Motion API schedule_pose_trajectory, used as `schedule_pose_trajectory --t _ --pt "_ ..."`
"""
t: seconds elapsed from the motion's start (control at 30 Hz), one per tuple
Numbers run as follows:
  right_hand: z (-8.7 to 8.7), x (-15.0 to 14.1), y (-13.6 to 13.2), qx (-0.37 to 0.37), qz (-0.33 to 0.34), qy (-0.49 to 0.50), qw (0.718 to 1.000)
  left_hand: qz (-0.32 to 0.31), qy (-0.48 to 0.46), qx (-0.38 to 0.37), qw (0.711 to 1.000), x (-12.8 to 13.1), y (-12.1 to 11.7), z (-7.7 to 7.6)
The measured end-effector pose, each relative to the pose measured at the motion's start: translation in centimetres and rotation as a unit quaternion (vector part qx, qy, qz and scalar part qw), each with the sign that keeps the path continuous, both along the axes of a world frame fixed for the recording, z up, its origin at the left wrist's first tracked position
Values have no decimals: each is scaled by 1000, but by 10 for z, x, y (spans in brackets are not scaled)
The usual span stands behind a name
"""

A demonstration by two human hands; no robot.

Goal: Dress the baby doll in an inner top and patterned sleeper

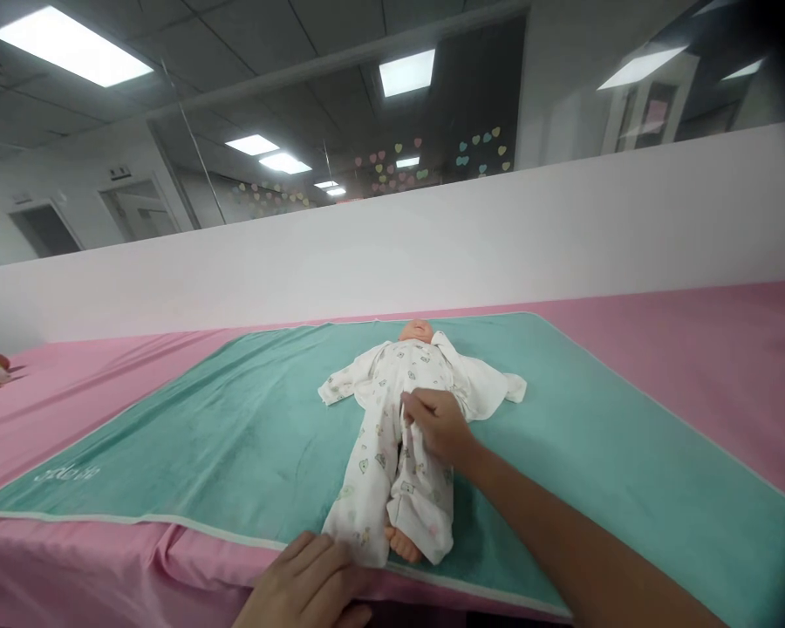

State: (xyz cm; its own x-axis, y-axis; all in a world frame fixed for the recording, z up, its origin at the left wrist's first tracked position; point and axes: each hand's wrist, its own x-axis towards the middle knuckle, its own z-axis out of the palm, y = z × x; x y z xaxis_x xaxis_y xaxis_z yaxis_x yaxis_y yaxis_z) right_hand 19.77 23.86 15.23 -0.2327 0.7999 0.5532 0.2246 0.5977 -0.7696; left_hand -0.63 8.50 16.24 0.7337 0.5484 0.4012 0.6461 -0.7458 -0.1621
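Fluorescent ceiling panels (71,45) glowed overhead, low white partition wall (392,253) ran behind pink-sheeted table (693,349), glass panel (340,113) above it showed paper hearts (481,148), two doorways (137,211) sat far left

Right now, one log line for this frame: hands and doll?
left hand: on leg end of white romper | right hand: on romper front | baby doll: face-up | teal towel: under doll

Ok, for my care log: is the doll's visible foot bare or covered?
Bare: the baby doll's foot sticks out between the romper's legs, toes showing.
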Motion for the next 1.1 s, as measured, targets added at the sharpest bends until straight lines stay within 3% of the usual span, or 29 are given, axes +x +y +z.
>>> schedule_pose_trajectory --t 0.1,0.2,0.3,0.37,0.5,0.6,0.7,0.87,1.0,1.1 --pt "0 12 13 -10 -94 70 993 33 -47 -45 997 20 8 -1" --pt "-4 23 27 27 -193 100 976 49 -55 -103 992 42 21 -8" --pt "-14 32 44 19 -252 117 960 70 -60 -122 988 60 30 -15" --pt "-22 36 55 -19 -266 125 956 70 -59 -117 989 69 34 -20" --pt "-37 49 77 -50 -297 132 944 -6 -100 -94 991 74 36 -24" --pt "-46 59 89 -72 -326 121 935 -28 -181 -40 982 67 32 -24" --pt "-51 65 96 -85 -346 114 927 -35 -192 15 981 54 25 -23" --pt "-48 69 93 -55 -387 -21 920 -50 -148 132 979 35 16 -24" --pt "-41 79 87 -25 -436 -152 887 34 -142 50 988 26 24 -17" --pt "-40 81 82 12 -417 -231 879 20 -86 -10 996 26 26 -10"
